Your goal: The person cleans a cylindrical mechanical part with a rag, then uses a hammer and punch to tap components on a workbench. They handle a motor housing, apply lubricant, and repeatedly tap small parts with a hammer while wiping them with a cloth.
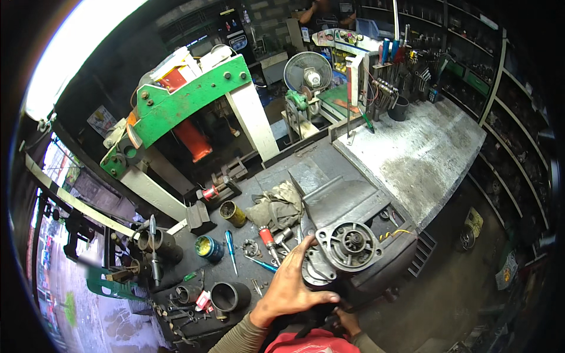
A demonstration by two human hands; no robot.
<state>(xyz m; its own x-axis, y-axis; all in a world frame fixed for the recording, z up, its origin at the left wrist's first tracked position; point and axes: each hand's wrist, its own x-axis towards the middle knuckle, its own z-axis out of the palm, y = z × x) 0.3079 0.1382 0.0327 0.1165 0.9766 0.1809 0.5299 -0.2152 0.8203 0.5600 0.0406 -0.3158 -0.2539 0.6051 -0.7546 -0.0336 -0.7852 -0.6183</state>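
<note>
In the head view, the starter motor (346,259) is sitting at the near edge of the dark desk (321,154), its round flanged end facing up and a toothed pinion (354,240) showing at the centre. The left hand (296,281) is reaching in along the motor's left side, index finger lying against the casting, thumb spreading out below; its other fingers are hiding, so whether its grip is closing on the part cannot be told. The right hand (347,322) is showing only in part, lower down and below the motor; its grip cannot be told either. Left of the motor, a red-handled tool (266,236) is lying near a crumpled drab cloth (276,205). Further left, a blue screwdriver (230,252) is lying between a notched metal ring (249,247) and an open jar (210,248) holding yellow matter. A yellow can (233,213) is standing behind these; a wide dark cylinder (230,297) is standing nearer the person. Beyond the desk, a press frame (188,97) with a green beam is rising at left, and a round fan (308,72) is standing at the back. A pale worktop (429,153) is extending at right, with dark shelves (494,82) lining the wall past it.
</note>
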